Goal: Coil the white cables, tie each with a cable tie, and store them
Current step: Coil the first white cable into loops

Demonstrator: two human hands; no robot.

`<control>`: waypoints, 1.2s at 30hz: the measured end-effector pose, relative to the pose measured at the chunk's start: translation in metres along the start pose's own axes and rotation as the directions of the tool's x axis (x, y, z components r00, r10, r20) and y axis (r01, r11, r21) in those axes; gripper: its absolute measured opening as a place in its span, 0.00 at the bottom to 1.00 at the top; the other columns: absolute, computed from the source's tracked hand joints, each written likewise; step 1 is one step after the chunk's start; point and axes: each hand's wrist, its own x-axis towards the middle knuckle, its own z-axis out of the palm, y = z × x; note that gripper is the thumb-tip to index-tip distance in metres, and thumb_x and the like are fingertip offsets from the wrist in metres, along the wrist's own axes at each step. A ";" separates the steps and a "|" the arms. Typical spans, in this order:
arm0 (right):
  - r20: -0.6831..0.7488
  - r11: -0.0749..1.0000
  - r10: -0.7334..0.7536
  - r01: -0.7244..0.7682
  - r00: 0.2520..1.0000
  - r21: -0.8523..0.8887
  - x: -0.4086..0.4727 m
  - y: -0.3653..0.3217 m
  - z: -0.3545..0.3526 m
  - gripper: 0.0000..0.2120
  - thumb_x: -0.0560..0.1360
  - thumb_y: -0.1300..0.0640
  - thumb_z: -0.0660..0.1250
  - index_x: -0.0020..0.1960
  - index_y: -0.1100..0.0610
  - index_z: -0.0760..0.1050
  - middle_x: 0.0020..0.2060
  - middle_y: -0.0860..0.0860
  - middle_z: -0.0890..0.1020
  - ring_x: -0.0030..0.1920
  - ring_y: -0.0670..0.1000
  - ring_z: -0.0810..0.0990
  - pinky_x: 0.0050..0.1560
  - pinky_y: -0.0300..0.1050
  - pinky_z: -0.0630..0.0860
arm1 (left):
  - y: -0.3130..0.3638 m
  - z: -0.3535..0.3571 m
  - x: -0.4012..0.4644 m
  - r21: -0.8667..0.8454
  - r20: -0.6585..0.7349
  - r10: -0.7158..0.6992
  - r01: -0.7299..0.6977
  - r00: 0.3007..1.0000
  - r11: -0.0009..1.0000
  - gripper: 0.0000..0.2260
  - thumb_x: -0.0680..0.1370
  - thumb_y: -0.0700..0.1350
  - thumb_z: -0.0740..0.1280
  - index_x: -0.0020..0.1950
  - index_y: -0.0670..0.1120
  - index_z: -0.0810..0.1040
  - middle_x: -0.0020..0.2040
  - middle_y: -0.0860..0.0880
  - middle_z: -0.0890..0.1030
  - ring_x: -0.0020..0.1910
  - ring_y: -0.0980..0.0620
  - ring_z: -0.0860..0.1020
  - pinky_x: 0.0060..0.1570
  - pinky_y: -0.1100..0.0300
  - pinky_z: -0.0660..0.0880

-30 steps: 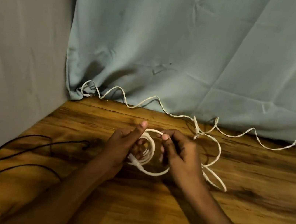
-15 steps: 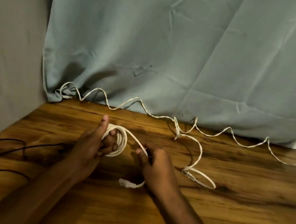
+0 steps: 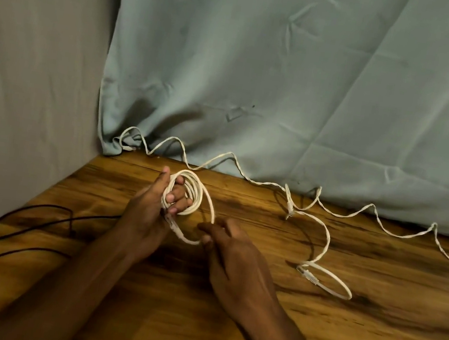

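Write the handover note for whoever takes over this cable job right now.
Left hand: grips the small coil of white flat cable, loops wound round its fingers.
Right hand: pinches the same cable's tail near the plug end, just right of the coil.
A second long white cable lies uncoiled along the blue-green curtain at the back of the brown wooden table, one plug end looped at the right.
Thin black cord lies at the left.
Done: first coil nearly wound.
Left: tie it, coil and tie the second, store both. No cable tie in view.
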 end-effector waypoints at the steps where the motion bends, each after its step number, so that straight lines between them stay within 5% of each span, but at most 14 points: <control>1: 0.048 0.999 -0.027 0.028 0.998 -0.015 -0.001 0.000 -0.002 0.21 0.83 0.48 0.63 0.75 0.42 0.70 0.64 0.41 0.73 0.59 0.42 0.75 0.56 0.42 0.79 | 0.000 0.000 0.000 -0.004 -0.002 -0.005 0.005 1.000 1.000 0.18 0.84 0.54 0.55 0.44 0.44 0.72 0.25 0.53 0.65 0.21 0.57 0.63 0.41 0.61 0.63; 3: 0.158 0.996 -0.049 0.060 0.986 -0.068 -0.004 -0.002 -0.004 0.27 0.77 0.48 0.68 0.75 0.40 0.68 0.65 0.41 0.74 0.62 0.44 0.75 0.61 0.41 0.77 | 0.000 0.001 0.000 0.037 -0.022 0.014 -0.013 1.000 0.999 0.17 0.84 0.54 0.55 0.44 0.43 0.72 0.25 0.52 0.65 0.21 0.57 0.63 0.41 0.60 0.63; 5: 0.192 0.986 -0.110 0.132 0.975 -0.103 -0.004 -0.006 -0.003 0.21 0.79 0.45 0.66 0.71 0.42 0.71 0.62 0.43 0.78 0.60 0.46 0.77 0.57 0.42 0.74 | -0.003 0.004 -0.002 0.105 -0.035 0.049 -0.045 0.998 0.993 0.17 0.83 0.54 0.57 0.45 0.42 0.73 0.25 0.52 0.65 0.21 0.57 0.63 0.41 0.60 0.62; 9: 0.094 0.973 -0.226 0.230 0.970 -0.033 -0.004 -0.013 0.001 0.12 0.84 0.47 0.61 0.64 0.49 0.77 0.55 0.48 0.82 0.52 0.49 0.79 0.47 0.41 0.68 | -0.012 0.009 -0.004 0.244 -0.029 0.026 -0.018 0.999 0.969 0.17 0.85 0.52 0.55 0.45 0.42 0.72 0.25 0.52 0.65 0.20 0.57 0.63 0.37 0.60 0.61; 12: 0.075 0.960 -0.277 0.274 0.958 0.052 -0.007 -0.018 0.006 0.14 0.85 0.47 0.60 0.68 0.46 0.75 0.57 0.46 0.83 0.53 0.48 0.80 0.46 0.41 0.72 | -0.014 0.012 -0.001 0.397 -0.008 0.027 -0.022 1.000 0.918 0.19 0.86 0.49 0.54 0.39 0.41 0.69 0.23 0.52 0.66 0.19 0.57 0.63 0.24 0.67 0.62; 15: 0.092 0.953 -0.281 0.267 0.955 0.141 -0.008 -0.020 0.014 0.15 0.84 0.46 0.60 0.70 0.43 0.73 0.60 0.44 0.83 0.56 0.48 0.82 0.51 0.47 0.78 | -0.017 0.012 -0.004 0.499 0.015 0.020 -0.025 1.000 0.866 0.16 0.85 0.48 0.55 0.42 0.39 0.69 0.23 0.50 0.68 0.19 0.57 0.64 0.21 0.67 0.63; 20: 0.051 0.907 -0.202 0.167 0.978 0.388 -0.010 -0.013 0.014 0.05 0.83 0.54 0.66 0.52 0.51 0.81 0.42 0.40 0.82 0.40 0.40 0.80 0.41 0.39 0.73 | -0.023 0.016 -0.024 0.583 0.091 -0.102 0.030 0.991 0.812 0.17 0.84 0.50 0.59 0.40 0.41 0.73 0.28 0.46 0.74 0.24 0.55 0.71 0.27 0.65 0.70; 22: 0.083 0.866 -0.139 0.080 0.987 0.494 -0.012 -0.011 0.013 0.07 0.83 0.54 0.67 0.52 0.54 0.83 0.40 0.44 0.85 0.40 0.44 0.83 0.42 0.46 0.80 | -0.021 0.018 -0.028 0.621 0.125 -0.143 0.035 0.982 0.783 0.17 0.84 0.49 0.59 0.40 0.42 0.75 0.31 0.45 0.74 0.27 0.54 0.73 0.29 0.65 0.73; 25: 0.154 0.735 -0.038 -0.077 0.987 0.674 -0.013 -0.012 0.010 0.07 0.84 0.56 0.66 0.54 0.57 0.83 0.38 0.51 0.85 0.38 0.49 0.85 0.43 0.49 0.84 | -0.019 0.017 -0.032 0.627 0.122 -0.168 0.055 0.978 0.777 0.16 0.83 0.50 0.61 0.40 0.44 0.78 0.30 0.46 0.76 0.27 0.53 0.74 0.28 0.63 0.72; 30: 0.249 0.192 0.045 -0.253 0.967 0.948 -0.003 -0.016 0.000 0.08 0.84 0.58 0.61 0.56 0.62 0.75 0.39 0.61 0.85 0.35 0.57 0.86 0.37 0.47 0.83 | -0.018 0.018 -0.035 0.614 0.127 -0.181 0.066 0.975 0.787 0.18 0.82 0.51 0.61 0.49 0.36 0.78 0.26 0.46 0.75 0.24 0.52 0.74 0.25 0.63 0.72; 33: 0.282 0.089 0.096 -0.290 0.955 0.953 0.000 -0.017 -0.007 0.12 0.80 0.53 0.64 0.54 0.62 0.76 0.39 0.62 0.85 0.33 0.57 0.85 0.33 0.46 0.82 | -0.022 0.021 -0.037 0.641 0.147 -0.168 0.035 0.975 0.766 0.16 0.78 0.54 0.62 0.43 0.46 0.85 0.30 0.44 0.75 0.28 0.51 0.75 0.28 0.61 0.74; 36: 0.209 0.091 0.296 -0.245 0.932 0.965 0.005 -0.009 -0.013 0.09 0.78 0.57 0.68 0.52 0.62 0.80 0.34 0.56 0.83 0.25 0.51 0.80 0.24 0.39 0.74 | -0.029 0.024 -0.041 0.674 0.229 -0.200 -0.007 0.953 0.739 0.21 0.82 0.52 0.57 0.33 0.48 0.79 0.25 0.48 0.75 0.25 0.51 0.74 0.31 0.61 0.72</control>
